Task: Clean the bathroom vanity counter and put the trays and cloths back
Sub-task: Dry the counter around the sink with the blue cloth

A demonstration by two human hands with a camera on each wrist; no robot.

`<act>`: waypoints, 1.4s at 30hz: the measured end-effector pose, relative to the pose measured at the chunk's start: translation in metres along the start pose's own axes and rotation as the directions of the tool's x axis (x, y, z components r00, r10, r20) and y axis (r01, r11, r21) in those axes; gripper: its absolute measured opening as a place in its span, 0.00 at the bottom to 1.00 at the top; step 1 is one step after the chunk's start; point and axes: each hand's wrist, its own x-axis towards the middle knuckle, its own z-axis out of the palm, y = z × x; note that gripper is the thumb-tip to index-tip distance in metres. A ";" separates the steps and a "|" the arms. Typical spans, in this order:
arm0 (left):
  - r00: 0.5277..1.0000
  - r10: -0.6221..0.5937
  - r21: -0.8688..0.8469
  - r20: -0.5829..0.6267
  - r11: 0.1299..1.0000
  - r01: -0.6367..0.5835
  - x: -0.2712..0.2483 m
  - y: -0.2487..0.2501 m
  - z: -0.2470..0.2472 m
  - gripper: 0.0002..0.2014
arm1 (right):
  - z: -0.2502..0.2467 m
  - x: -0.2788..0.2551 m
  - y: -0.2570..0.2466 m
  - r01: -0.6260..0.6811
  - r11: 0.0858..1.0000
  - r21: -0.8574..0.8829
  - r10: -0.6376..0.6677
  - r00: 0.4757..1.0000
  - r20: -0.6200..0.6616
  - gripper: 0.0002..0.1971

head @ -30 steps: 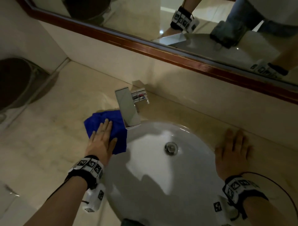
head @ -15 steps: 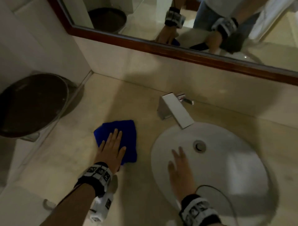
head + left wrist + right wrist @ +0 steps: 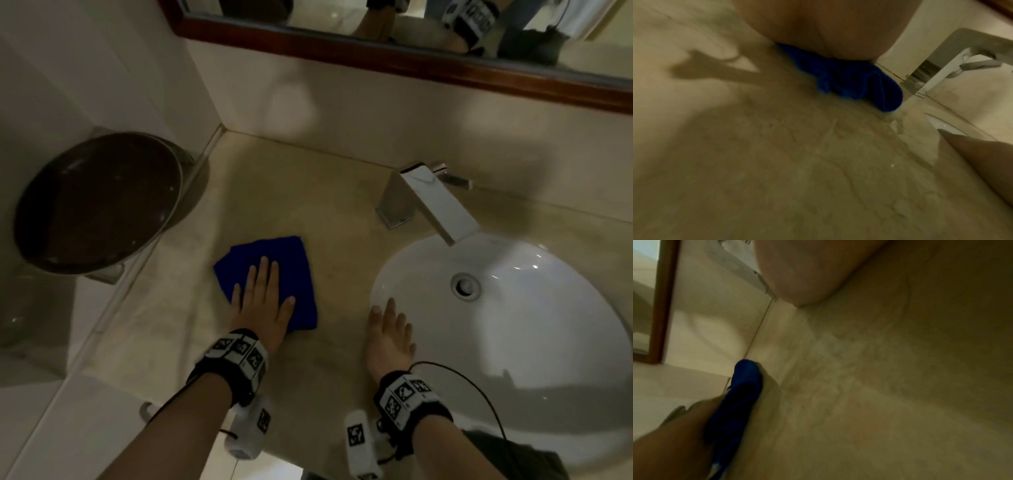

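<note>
A folded blue cloth (image 3: 274,263) lies on the beige stone vanity counter (image 3: 294,192), left of the white basin (image 3: 534,329). My left hand (image 3: 263,301) presses flat on the cloth with straight fingers. From the left wrist view the blue cloth (image 3: 855,84) bunches under my palm. My right hand (image 3: 390,332) rests flat on the counter at the basin's left rim, holding nothing. The right wrist view shows the blue cloth (image 3: 737,402) edge-on under my left hand (image 3: 674,434).
A chrome faucet (image 3: 428,202) stands behind the basin. A dark round lid (image 3: 99,202) sits off the counter's left end. A wood-framed mirror (image 3: 394,58) runs along the back wall. Side wall closes the left.
My left hand has slid the cloth leftward, away from the faucet. My right hand has crossed over the basin from its right side to its left rim.
</note>
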 end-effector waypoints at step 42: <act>0.905 0.425 0.286 0.019 0.865 -0.412 0.070 0.091 0.003 0.34 | 0.009 -0.022 -0.011 0.076 0.914 -0.400 -0.133 0.984 -0.117 0.27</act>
